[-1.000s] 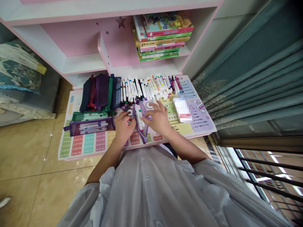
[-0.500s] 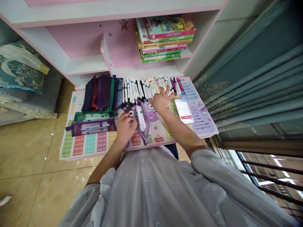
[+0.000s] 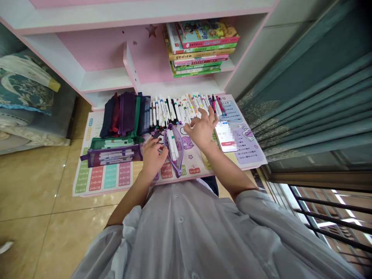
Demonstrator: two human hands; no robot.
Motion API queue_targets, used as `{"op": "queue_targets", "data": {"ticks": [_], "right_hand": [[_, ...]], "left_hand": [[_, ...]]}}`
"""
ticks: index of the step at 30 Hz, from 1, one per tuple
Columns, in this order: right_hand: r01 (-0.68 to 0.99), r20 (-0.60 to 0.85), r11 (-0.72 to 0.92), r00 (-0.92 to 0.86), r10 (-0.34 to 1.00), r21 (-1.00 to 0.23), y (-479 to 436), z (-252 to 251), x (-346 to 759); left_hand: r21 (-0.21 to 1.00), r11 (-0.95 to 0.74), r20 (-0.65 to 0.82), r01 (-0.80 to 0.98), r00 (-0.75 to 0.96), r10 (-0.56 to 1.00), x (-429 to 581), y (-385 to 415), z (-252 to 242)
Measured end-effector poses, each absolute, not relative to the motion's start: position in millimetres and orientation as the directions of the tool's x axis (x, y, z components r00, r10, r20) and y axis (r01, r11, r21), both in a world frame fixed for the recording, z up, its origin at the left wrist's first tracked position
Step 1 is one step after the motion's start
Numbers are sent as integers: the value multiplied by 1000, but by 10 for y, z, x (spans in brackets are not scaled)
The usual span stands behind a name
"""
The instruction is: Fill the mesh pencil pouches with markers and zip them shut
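Observation:
A purple zip pencil pouch (image 3: 179,162) lies unzipped at the front of the desk, with several white markers (image 3: 173,145) inside. At its left edge is my left hand (image 3: 155,157), fingers curled and thumb against the pouch side, seemingly gripping the rim. My right hand (image 3: 202,130) hovers with fingers spread between the pouch and the phone, just in front of a long row of loose markers (image 3: 165,110). I see nothing held in it. Two filled pouches, one green (image 3: 97,144) and one purple (image 3: 93,159), lie to the left.
Behind them, more pouches (image 3: 127,112) in navy, red, purple and green lie side by side. A phone (image 3: 225,135) showing a timer rests on the printed desk mat (image 3: 110,186). Stacked books (image 3: 203,50) sit on the pink-and-white shelf (image 3: 104,79). A curtain (image 3: 305,89) hangs at right.
My right hand has drawn back slightly from the marker row and shifted a little right, toward the phone. My left hand and the open pouch have stayed in place.

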State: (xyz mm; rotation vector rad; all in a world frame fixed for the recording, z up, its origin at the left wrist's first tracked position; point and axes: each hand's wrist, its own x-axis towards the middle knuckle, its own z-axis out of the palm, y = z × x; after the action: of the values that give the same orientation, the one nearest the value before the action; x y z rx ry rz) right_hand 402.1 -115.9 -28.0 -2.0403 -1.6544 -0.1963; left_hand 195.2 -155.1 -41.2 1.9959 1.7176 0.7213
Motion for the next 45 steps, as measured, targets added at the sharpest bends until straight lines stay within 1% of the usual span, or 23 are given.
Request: {"op": "queue_targets", "data": {"ticks": [5,7,11,17,23,27,33,37,40,43,45], "right_hand": [[940,501,-4,186,845,-342,-1677,-143,3863],[929,498,43,158,852,-368,-1877,-117,3792],[917,392,80,87,916,-390,-2141,-125,3673],[933,220,17,67,973,-358,-2149,-205,3545],[951,152,-3,52,987,-310,-2088,-211,3510],[950,107,2,33,994,-313,-2081,-200,3509],[937,156,39,17,988,-347,-2079,-236,3543],[928,252,78,17,968,-364,-1949,-239,3686],[942,287,124,-31,957,-312,-1720,-242,3873],[958,249,178,-120,961,-227,-1443,-249,4053],[950,211,254,-215,954,-181,-1284,-240,4129]], "left_hand": [[612,-161,116,774,114,987,1954,-1548,-409],[610,-172,124,774,121,985,1954,-1551,-410],[609,-184,139,772,124,982,1952,-1560,-406],[604,-175,137,778,115,984,1961,-1560,-396],[592,-176,129,786,122,984,1957,-1556,-393],[590,-165,122,791,115,986,1946,-1554,-401],[584,-170,132,794,113,985,1935,-1558,-415],[572,-182,125,800,134,983,1925,-1553,-416],[535,-217,124,816,178,976,1913,-1545,-412],[473,-271,120,838,243,963,1901,-1544,-385],[434,-304,114,848,283,952,1896,-1548,-350]]}}
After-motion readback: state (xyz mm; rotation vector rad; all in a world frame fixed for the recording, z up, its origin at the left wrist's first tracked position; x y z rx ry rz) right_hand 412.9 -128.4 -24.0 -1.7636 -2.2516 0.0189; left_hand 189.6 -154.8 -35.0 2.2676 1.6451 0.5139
